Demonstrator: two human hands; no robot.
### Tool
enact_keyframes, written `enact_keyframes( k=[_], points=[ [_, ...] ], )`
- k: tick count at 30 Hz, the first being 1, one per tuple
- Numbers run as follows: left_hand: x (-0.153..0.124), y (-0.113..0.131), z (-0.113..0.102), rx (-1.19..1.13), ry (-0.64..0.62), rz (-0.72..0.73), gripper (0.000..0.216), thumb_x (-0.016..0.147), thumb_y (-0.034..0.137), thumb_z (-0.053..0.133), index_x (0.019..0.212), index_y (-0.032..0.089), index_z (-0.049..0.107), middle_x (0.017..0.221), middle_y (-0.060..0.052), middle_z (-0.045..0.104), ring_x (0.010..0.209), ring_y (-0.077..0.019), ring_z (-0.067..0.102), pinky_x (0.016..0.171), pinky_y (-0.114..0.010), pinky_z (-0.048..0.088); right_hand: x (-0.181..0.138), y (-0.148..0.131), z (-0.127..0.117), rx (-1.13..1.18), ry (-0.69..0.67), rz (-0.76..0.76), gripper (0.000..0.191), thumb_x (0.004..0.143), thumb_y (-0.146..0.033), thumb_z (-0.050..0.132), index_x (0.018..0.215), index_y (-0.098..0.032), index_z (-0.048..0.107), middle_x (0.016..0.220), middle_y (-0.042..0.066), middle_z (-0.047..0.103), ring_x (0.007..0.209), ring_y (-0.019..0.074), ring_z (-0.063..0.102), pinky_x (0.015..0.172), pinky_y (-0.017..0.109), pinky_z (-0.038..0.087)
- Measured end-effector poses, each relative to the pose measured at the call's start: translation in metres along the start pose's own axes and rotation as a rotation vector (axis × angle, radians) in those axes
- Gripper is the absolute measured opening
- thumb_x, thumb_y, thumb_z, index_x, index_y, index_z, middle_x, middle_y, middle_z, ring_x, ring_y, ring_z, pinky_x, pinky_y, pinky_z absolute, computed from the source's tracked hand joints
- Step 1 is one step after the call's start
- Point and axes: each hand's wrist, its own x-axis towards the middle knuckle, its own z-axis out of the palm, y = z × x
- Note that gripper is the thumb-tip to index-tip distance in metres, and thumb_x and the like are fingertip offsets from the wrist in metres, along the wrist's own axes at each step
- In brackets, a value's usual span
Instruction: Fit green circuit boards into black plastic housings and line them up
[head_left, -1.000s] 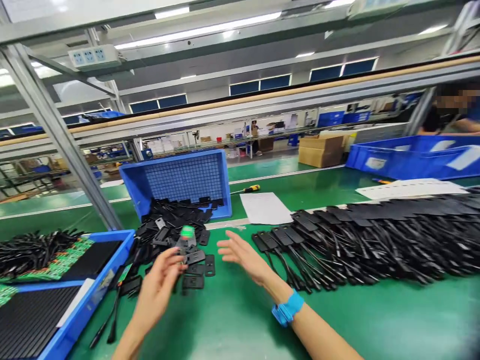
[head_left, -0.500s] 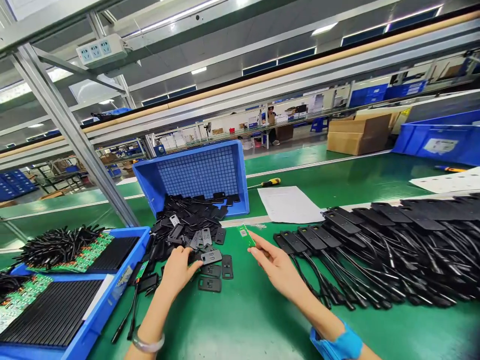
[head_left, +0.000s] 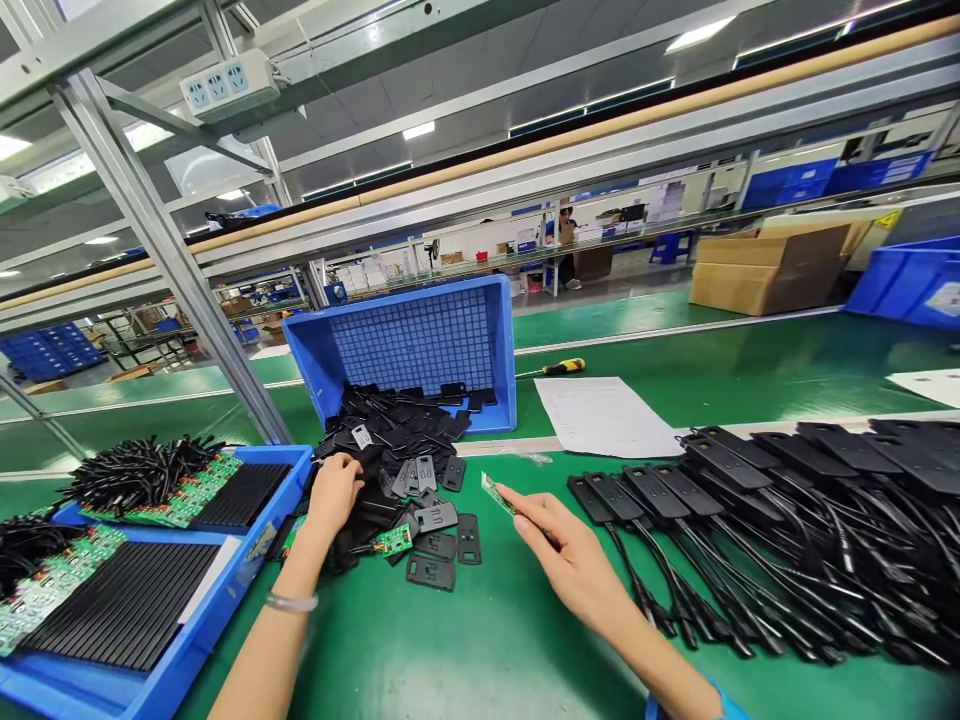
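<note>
My right hand (head_left: 559, 545) pinches a small green circuit board (head_left: 496, 494), tilted nearly edge-on above the bench. At the left edge of the heap, my left hand (head_left: 335, 490) has its fingers curled together among black parts; what they hold, if anything, is hidden. Just right of its wrist lies a green circuit board with wires (head_left: 393, 540). Flat black plastic covers (head_left: 431, 573) are scattered between my hands. Behind them, more covers spill from a blue bin (head_left: 420, 335) tipped on its side.
On the left, a blue tray (head_left: 259, 535) holds boards with black cables and rows of black strips. Several finished-looking black housings with cables (head_left: 697, 520) lie in rows at right. A paper sheet (head_left: 606, 415), a screwdriver (head_left: 564, 367) and a cardboard box (head_left: 761, 270) are farther back.
My left hand has moved left and away from the loose covers, its fingers closing. The wired board now shows beside the covers. The board in my right hand has turned edge-on.
</note>
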Motion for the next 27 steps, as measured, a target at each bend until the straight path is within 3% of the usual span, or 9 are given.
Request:
enact_keyframes(
  k=[3, 7, 11, 18, 21, 27],
  points=[
    [-0.013, 0.025, -0.002, -0.069, 0.028, 0.040, 0.004, 0.085, 0.020, 0.054, 0.083, 0.017, 0.056, 0.110, -0.012, 0.056, 0.095, -0.0254, 0.059, 0.084, -0.037, 0.046, -0.002, -0.002, 0.002, -0.017, 0.010, -0.022, 0.036, 0.094, -0.026, 0.042, 0.122, -0.029, 0.065, 0.085, 0.004, 0.056, 0.073, 0.0161, 0.057, 0.064, 0.026, 0.047],
    [-0.038, 0.079, -0.001, -0.291, -0.050, 0.125, 0.009, 0.083, 0.027, 0.059, 0.087, 0.021, 0.053, 0.094, -0.003, 0.060, 0.081, -0.0198, 0.059, 0.072, -0.031, 0.045, -0.004, -0.007, 0.004, -0.041, 0.005, -0.069, 0.033, 0.095, -0.023, 0.043, 0.118, -0.027, 0.067, 0.088, 0.005, 0.060, 0.078, 0.0174, 0.060, 0.067, 0.027, 0.049],
    [-0.055, 0.116, 0.014, -0.733, -0.159, 0.095, 0.033, 0.071, 0.021, 0.071, 0.100, 0.023, 0.057, 0.101, -0.003, 0.065, 0.097, -0.0228, 0.059, 0.083, -0.033, 0.044, -0.007, -0.009, 0.005, -0.084, 0.013, -0.121, 0.027, 0.094, -0.022, 0.046, 0.112, -0.024, 0.066, 0.097, 0.007, 0.064, 0.086, 0.0199, 0.062, 0.073, 0.029, 0.051],
    [-0.069, 0.125, 0.042, -1.570, -0.315, -0.254, 0.051, 0.052, 0.031, 0.088, 0.094, 0.017, 0.062, 0.085, -0.002, 0.065, 0.078, -0.0169, 0.059, 0.070, -0.026, 0.045, -0.013, -0.013, 0.011, -0.084, -0.108, -0.083, 0.026, 0.092, -0.022, 0.049, 0.107, -0.024, 0.070, 0.088, 0.007, 0.059, 0.074, 0.0180, 0.061, 0.056, 0.025, 0.050],
    [-0.074, 0.129, 0.042, -1.755, -0.334, -0.320, 0.052, 0.050, 0.028, 0.091, 0.093, 0.016, 0.064, 0.081, 0.000, 0.064, 0.073, -0.0122, 0.057, 0.070, -0.023, 0.045, -0.014, -0.016, 0.014, -0.055, -0.137, -0.065, 0.026, 0.091, -0.021, 0.051, 0.107, -0.024, 0.071, 0.086, 0.006, 0.060, 0.075, 0.0175, 0.060, 0.061, 0.026, 0.051],
    [-0.079, 0.137, 0.039, -1.946, -0.351, -0.381, 0.048, 0.061, 0.026, 0.087, 0.102, 0.019, 0.064, 0.107, -0.007, 0.066, 0.093, -0.0171, 0.061, 0.085, -0.030, 0.049, -0.015, -0.015, 0.016, -0.061, -0.133, -0.042, 0.025, 0.089, -0.021, 0.056, 0.107, -0.024, 0.072, 0.082, 0.004, 0.059, 0.072, 0.0169, 0.058, 0.063, 0.026, 0.051]
  ],
)
